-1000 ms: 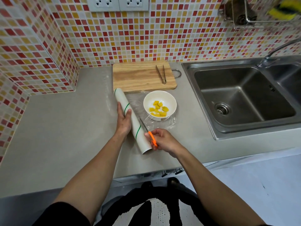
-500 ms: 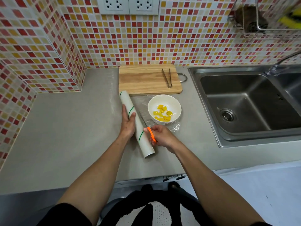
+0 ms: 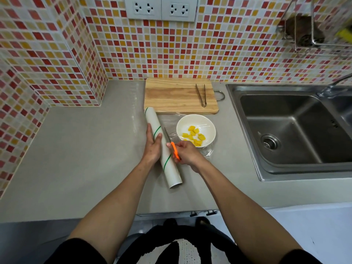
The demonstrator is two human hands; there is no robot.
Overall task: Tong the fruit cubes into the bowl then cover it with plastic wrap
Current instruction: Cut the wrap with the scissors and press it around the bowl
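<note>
A white bowl [image 3: 196, 122] holding several yellow fruit cubes [image 3: 194, 135] stands on the counter under a clear sheet of plastic wrap [image 3: 172, 122] drawn from a white roll [image 3: 162, 149]. My left hand [image 3: 153, 145] rests on the roll and holds it down. My right hand [image 3: 185, 152] grips orange-handled scissors [image 3: 172, 144], whose blades point away along the roll's right side, over the sheet. Metal tongs [image 3: 202, 95] lie on the wooden cutting board [image 3: 177, 96] behind the bowl.
A steel sink [image 3: 297, 130] fills the counter to the right, with a tap at its far corner. Tiled walls close off the back and left. A wire rack [image 3: 314, 25] hangs at the upper right. The counter's front edge runs just below my forearms.
My right hand and the scissors have moved forward along the roll, away from me, towards the bowl. My left hand stays on the roll. The camera has tilted slightly.
</note>
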